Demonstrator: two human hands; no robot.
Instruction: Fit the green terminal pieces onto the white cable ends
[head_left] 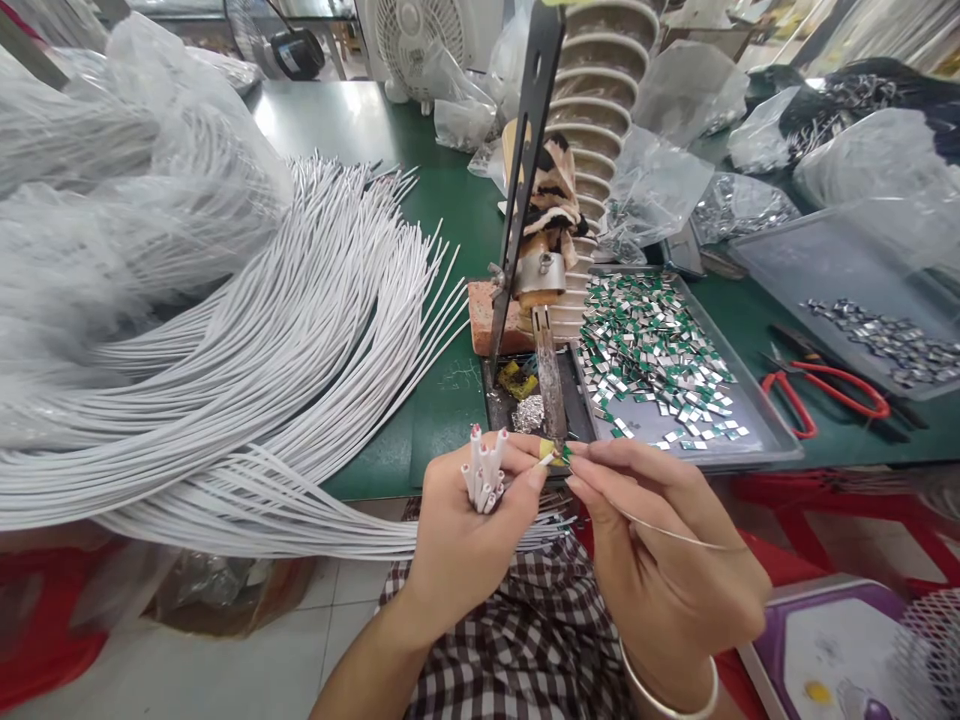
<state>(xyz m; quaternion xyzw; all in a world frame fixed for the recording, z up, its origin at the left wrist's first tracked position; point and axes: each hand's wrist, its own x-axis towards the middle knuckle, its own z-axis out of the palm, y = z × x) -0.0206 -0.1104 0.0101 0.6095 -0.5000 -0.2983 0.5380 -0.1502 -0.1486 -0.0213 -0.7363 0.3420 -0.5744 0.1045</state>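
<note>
My left hand [461,560] is closed round a bunch of white cables [484,475] whose cut ends point up. Between its thumb and forefinger one white cable end [548,459] sticks out to the right. My right hand [667,530] pinches a small green circuit board [566,454] at its fingertips, close to that cable end. A thin solder wire [675,532] runs across the fingers of the right hand. Directly above the fingertips is the tip of a clamped soldering iron [550,385], pointing down. Whether board and cable touch the tip is hard to make out.
A tray [765,440] of small green boards stands to the right, beside red-handled pliers [840,385] and a bin [795,250] of metal parts. White cables [300,350] cover the left side. Behind the iron rise a ribbed hose [604,90] and a brick [487,315].
</note>
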